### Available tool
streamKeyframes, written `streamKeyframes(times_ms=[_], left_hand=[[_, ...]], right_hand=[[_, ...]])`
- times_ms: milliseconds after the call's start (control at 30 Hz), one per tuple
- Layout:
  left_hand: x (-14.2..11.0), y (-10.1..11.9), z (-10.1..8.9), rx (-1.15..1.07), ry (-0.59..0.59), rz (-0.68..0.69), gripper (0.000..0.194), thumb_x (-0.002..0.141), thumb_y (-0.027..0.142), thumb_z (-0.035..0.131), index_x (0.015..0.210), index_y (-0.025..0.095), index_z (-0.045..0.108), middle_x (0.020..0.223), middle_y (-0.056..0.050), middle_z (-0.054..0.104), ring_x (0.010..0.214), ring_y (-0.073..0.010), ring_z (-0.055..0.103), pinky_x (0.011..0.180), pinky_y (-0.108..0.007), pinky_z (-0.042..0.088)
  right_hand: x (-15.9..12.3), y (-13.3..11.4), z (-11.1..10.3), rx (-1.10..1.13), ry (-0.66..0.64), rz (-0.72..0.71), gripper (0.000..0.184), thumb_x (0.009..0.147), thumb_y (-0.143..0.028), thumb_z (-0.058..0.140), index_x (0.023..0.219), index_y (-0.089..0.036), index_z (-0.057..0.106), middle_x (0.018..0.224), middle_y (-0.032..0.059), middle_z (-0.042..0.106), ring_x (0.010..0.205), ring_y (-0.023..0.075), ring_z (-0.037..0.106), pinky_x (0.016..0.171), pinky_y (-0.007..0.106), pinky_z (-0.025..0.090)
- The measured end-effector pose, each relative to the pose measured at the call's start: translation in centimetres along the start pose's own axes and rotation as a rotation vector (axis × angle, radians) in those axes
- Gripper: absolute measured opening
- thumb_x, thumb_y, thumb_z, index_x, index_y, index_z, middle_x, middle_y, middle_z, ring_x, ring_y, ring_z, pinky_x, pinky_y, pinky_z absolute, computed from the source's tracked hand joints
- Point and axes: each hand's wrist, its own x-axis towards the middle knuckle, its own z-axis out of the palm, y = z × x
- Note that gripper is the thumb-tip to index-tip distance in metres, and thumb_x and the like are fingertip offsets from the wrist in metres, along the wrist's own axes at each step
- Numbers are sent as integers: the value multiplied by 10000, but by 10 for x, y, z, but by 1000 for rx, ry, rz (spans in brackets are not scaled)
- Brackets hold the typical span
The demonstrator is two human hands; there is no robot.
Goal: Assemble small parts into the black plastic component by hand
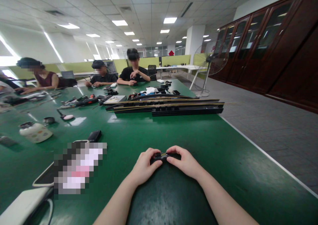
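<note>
A small dark object (163, 156) with a lighter, yellowish middle part lies between my two hands, just above or on the green tabletop (193, 135); its exact kind is too small to tell. My left hand (147, 163) grips its left end with thumb and curled fingers. On the other side, my right hand (183, 161) pinches the right end, thumb in front and fingers behind. Both hands hide much of the object's ends. Both forearms reach in from the bottom edge.
Long black rails (187, 111) with thin yellowish rods lie across the table ahead. To the left are a tablet (44, 175), a pixelated bright item (81, 168), a white box (23, 205) with a cable and a patterned jar (36, 132). Several people sit at the far side.
</note>
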Motion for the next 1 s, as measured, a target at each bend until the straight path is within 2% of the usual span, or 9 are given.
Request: streamKeyframes(times_ms=[1000], left_hand=[[-2, 1, -2, -9, -12, -16, 340, 781, 368, 505, 1093, 235, 528, 984, -43, 575, 895, -183, 531, 826, -338, 409]], right_hand=[[1, -2, -1, 10, 0, 13, 201, 697, -248, 610, 893, -203, 598, 908, 26, 648, 887, 188, 596, 858, 365, 440]])
